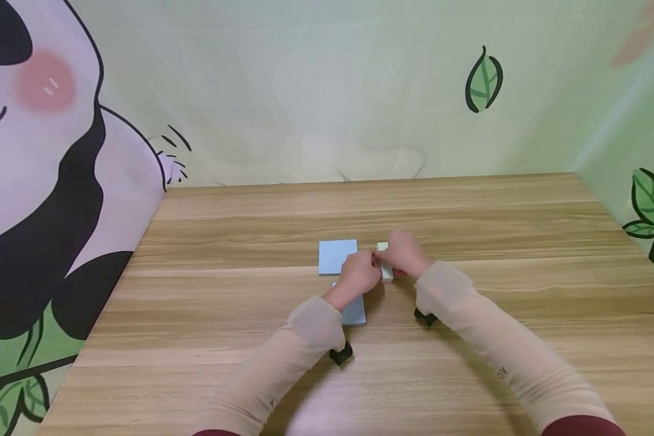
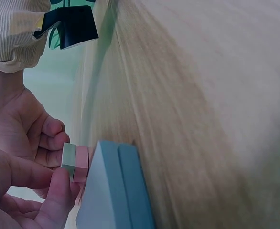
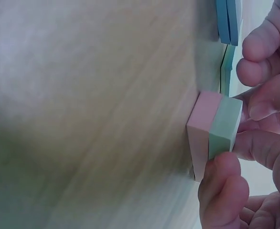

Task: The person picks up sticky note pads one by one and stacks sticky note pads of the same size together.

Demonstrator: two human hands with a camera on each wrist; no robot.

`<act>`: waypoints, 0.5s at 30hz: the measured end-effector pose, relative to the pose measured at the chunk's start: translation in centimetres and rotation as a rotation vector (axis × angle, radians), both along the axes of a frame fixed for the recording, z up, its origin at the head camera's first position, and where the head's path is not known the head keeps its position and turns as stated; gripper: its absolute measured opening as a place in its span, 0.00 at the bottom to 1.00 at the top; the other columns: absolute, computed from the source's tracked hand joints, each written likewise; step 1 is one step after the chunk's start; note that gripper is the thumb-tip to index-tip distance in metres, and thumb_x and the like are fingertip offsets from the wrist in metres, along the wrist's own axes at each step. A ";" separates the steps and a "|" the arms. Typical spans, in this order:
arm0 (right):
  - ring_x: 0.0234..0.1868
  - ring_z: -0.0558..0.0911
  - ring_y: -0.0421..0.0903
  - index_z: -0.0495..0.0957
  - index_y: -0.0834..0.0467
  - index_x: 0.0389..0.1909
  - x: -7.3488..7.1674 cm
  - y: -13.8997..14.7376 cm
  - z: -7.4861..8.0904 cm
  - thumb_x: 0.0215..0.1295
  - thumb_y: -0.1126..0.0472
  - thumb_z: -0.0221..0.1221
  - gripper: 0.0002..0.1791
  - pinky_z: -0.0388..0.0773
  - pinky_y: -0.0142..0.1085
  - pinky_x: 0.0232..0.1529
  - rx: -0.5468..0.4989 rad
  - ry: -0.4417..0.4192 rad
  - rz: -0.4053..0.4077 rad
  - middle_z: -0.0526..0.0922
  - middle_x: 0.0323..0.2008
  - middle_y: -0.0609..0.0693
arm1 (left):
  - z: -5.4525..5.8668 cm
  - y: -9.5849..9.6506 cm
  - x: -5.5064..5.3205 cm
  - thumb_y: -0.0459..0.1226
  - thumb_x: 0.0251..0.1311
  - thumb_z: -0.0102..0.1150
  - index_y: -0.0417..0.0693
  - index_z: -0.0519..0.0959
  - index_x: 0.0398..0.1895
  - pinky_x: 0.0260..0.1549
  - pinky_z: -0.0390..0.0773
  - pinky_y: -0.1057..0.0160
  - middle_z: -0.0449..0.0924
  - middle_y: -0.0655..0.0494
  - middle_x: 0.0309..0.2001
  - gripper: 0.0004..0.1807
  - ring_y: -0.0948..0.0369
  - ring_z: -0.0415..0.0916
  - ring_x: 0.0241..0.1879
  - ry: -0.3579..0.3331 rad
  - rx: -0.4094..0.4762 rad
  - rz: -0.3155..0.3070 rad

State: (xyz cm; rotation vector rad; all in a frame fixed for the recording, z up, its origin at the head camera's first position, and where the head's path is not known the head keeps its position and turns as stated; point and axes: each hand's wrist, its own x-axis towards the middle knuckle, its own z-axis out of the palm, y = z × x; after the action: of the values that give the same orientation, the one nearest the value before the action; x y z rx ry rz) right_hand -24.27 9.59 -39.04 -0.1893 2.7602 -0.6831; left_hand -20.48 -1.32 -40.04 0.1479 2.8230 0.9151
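A small pale green sticky note pad lies on top of a pink pad, the two forming a narrow stack on the table. My right hand pinches the green pad at its edge, with a thumb and finger at its corner in the right wrist view. From the other side, my left hand has its thumb and index finger pinched together at the green pad's edge. Under the left wrist lies a blue pad, partly covered by that hand. Another square blue pad sits farther back, left of the stack.
A wood-grain table carries everything. Behind it hangs a pale green backdrop with a painted panda and leaves. A small black camera hangs under the left wrist, and a second black camera under the right.
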 end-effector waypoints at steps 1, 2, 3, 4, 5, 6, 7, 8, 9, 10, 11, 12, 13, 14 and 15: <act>0.02 0.64 0.37 0.67 0.59 0.10 0.0 0.0 0.0 0.52 0.57 0.57 0.17 0.61 0.27 0.06 -0.002 -0.003 -0.002 0.64 0.02 0.45 | 0.0 0.0 0.0 0.31 0.50 0.47 0.47 0.67 0.16 0.14 0.60 0.69 0.65 0.56 0.17 0.08 0.61 0.62 0.17 -0.001 -0.001 0.000; 0.02 0.64 0.37 0.67 0.59 0.11 0.0 0.0 -0.1 0.52 0.57 0.57 0.17 0.62 0.27 0.06 -0.004 -0.007 -0.005 0.64 0.02 0.45 | 0.0 0.0 0.0 0.31 0.50 0.47 0.47 0.66 0.15 0.14 0.60 0.69 0.65 0.56 0.17 0.09 0.61 0.62 0.17 -0.002 0.000 -0.001; 0.02 0.64 0.37 0.67 0.59 0.11 0.0 0.0 -0.1 0.52 0.57 0.57 0.17 0.62 0.27 0.06 -0.005 -0.007 -0.005 0.64 0.02 0.45 | 0.0 0.0 0.0 0.31 0.50 0.47 0.47 0.65 0.14 0.14 0.60 0.69 0.65 0.56 0.17 0.09 0.61 0.63 0.17 -0.003 -0.002 -0.001; 0.02 0.64 0.37 0.67 0.59 0.11 0.0 0.0 -0.1 0.52 0.57 0.57 0.16 0.62 0.27 0.06 -0.003 -0.008 -0.003 0.64 0.02 0.45 | 0.0 0.0 0.0 0.31 0.50 0.47 0.47 0.65 0.14 0.14 0.60 0.69 0.66 0.55 0.17 0.10 0.61 0.63 0.17 -0.002 -0.003 -0.001; 0.02 0.64 0.37 0.67 0.59 0.11 0.0 0.0 -0.1 0.53 0.57 0.57 0.16 0.62 0.26 0.06 0.000 -0.009 -0.004 0.64 0.02 0.45 | -0.1 0.1 0.0 0.31 0.50 0.47 0.47 0.65 0.14 0.14 0.60 0.69 0.66 0.55 0.17 0.10 0.61 0.63 0.17 -0.001 -0.004 -0.001; 0.02 0.64 0.37 0.67 0.59 0.12 0.0 0.0 -0.1 0.53 0.57 0.57 0.16 0.62 0.26 0.07 0.001 -0.010 -0.005 0.64 0.02 0.45 | -0.1 0.1 0.0 0.31 0.50 0.47 0.46 0.66 0.15 0.14 0.60 0.69 0.66 0.55 0.17 0.09 0.61 0.63 0.17 -0.002 -0.001 -0.001; 0.02 0.65 0.37 0.67 0.59 0.12 0.0 0.0 -0.1 0.53 0.57 0.56 0.16 0.62 0.26 0.07 0.000 -0.014 -0.008 0.64 0.02 0.45 | -0.1 0.1 0.0 0.31 0.50 0.47 0.46 0.67 0.15 0.14 0.61 0.69 0.66 0.55 0.17 0.09 0.61 0.63 0.17 -0.003 0.002 0.000; 0.03 0.65 0.37 0.67 0.59 0.13 0.0 0.0 -0.1 0.53 0.57 0.56 0.16 0.62 0.27 0.07 0.000 -0.014 -0.010 0.64 0.02 0.45 | -0.1 0.1 0.0 0.31 0.50 0.47 0.46 0.68 0.16 0.14 0.61 0.69 0.67 0.55 0.17 0.08 0.61 0.63 0.17 -0.004 0.003 0.001; 0.03 0.65 0.38 0.67 0.60 0.13 0.0 0.0 -0.1 0.53 0.57 0.56 0.16 0.62 0.27 0.07 0.001 -0.016 -0.012 0.64 0.02 0.45 | -0.1 0.1 0.0 0.31 0.51 0.46 0.46 0.68 0.16 0.14 0.61 0.69 0.67 0.55 0.17 0.08 0.61 0.63 0.17 -0.005 0.005 0.002; 0.03 0.65 0.38 0.67 0.60 0.13 0.0 0.0 -0.1 0.53 0.57 0.56 0.16 0.62 0.27 0.07 0.001 -0.018 -0.015 0.64 0.02 0.45 | -0.1 0.1 0.0 0.31 0.51 0.46 0.45 0.68 0.17 0.14 0.61 0.69 0.67 0.55 0.17 0.08 0.61 0.63 0.17 -0.005 0.007 0.003; 0.03 0.65 0.38 0.68 0.60 0.14 0.0 0.0 -0.1 0.53 0.56 0.56 0.16 0.62 0.27 0.07 0.000 -0.017 -0.015 0.64 0.02 0.45 | -0.1 0.1 0.0 0.31 0.51 0.46 0.45 0.68 0.16 0.14 0.61 0.69 0.67 0.55 0.17 0.08 0.61 0.63 0.17 -0.005 0.008 0.004; 0.03 0.65 0.38 0.68 0.60 0.14 0.0 0.0 -0.2 0.53 0.56 0.56 0.16 0.62 0.27 0.07 0.000 -0.018 -0.015 0.64 0.02 0.45 | -0.1 0.1 0.1 0.31 0.50 0.46 0.46 0.68 0.16 0.14 0.61 0.69 0.67 0.55 0.17 0.08 0.61 0.63 0.17 -0.003 0.009 0.003; 0.03 0.65 0.38 0.68 0.60 0.14 0.0 0.0 -0.2 0.54 0.56 0.56 0.16 0.62 0.27 0.07 0.000 -0.020 -0.018 0.65 0.03 0.45 | -0.1 0.1 0.1 0.31 0.50 0.46 0.46 0.68 0.16 0.14 0.61 0.69 0.67 0.56 0.17 0.08 0.61 0.63 0.17 -0.003 0.008 0.003; 0.03 0.65 0.38 0.68 0.60 0.13 0.0 0.0 -0.2 0.54 0.56 0.56 0.16 0.62 0.27 0.07 0.002 -0.017 -0.017 0.65 0.03 0.45 | -0.1 0.1 0.1 0.31 0.50 0.46 0.46 0.67 0.15 0.14 0.61 0.69 0.66 0.56 0.17 0.09 0.61 0.63 0.17 -0.001 0.005 0.003; 0.03 0.65 0.38 0.67 0.60 0.13 0.0 0.0 -0.2 0.54 0.56 0.56 0.16 0.62 0.27 0.07 0.002 -0.017 -0.013 0.64 0.03 0.45 | -0.1 0.1 0.0 0.31 0.50 0.46 0.46 0.67 0.15 0.14 0.60 0.69 0.66 0.56 0.17 0.09 0.61 0.63 0.17 0.001 0.005 0.001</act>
State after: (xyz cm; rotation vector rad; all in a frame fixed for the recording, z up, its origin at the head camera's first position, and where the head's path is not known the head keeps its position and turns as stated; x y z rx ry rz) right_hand -24.29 9.55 -39.19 -0.1640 2.7484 -0.6816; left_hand -20.43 -1.22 -40.10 0.1473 2.8218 0.9233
